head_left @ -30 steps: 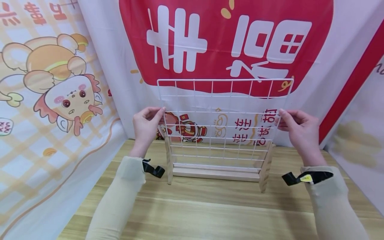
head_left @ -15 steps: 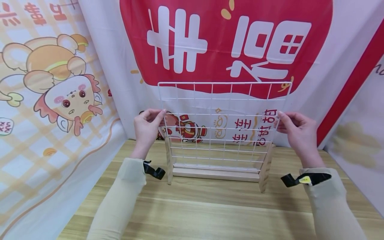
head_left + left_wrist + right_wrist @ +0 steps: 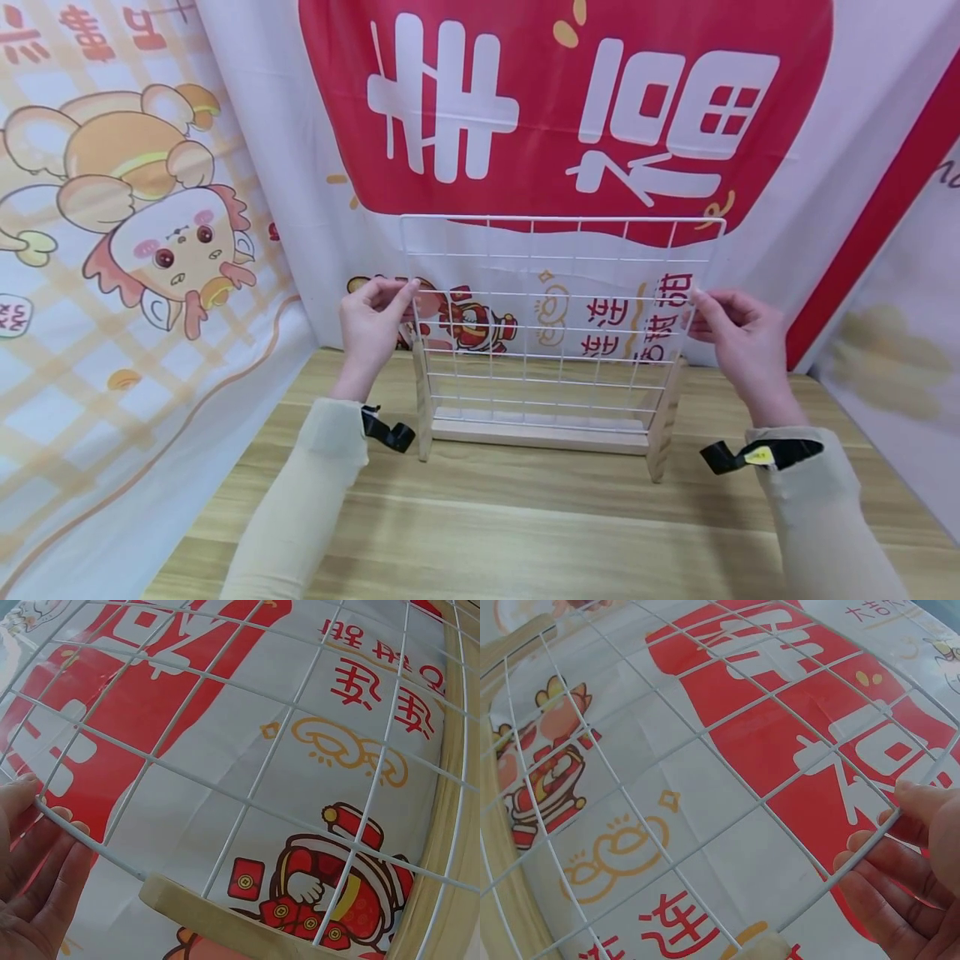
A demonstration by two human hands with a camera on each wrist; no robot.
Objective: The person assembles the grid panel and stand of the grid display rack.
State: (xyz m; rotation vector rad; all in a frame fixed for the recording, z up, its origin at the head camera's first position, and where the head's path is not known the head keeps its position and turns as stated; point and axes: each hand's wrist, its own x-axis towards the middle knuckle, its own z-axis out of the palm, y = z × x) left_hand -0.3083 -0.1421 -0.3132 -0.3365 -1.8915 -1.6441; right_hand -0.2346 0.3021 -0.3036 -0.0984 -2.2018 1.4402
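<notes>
A white wire grid panel (image 3: 562, 219) stands nearly upright between the two side posts of a light wooden stand (image 3: 540, 438). My left hand (image 3: 371, 329) pinches the panel's left edge wire between thumb and fingers, above the left post. On the opposite edge, my right hand (image 3: 750, 346) pinches the wire at about the same height. The left wrist view has the fingertips on the frame wire just beyond the rounded end of a wooden post (image 3: 217, 919). In the right wrist view, thumb and fingers grip the edge wire near another post tip (image 3: 769, 946).
The stand rests on a wood-grain table (image 3: 525, 542). Behind it hangs a white cloth with a large red print (image 3: 540, 125). Another printed cloth (image 3: 45, 400) lines the left side. Black straps with small devices (image 3: 390, 432) sit at both wrists.
The grid panel has slid down between the posts, its top edge now lower. Both hands have moved down with it, keeping hold of its side edges, and slightly inward. The stand has stayed put.
</notes>
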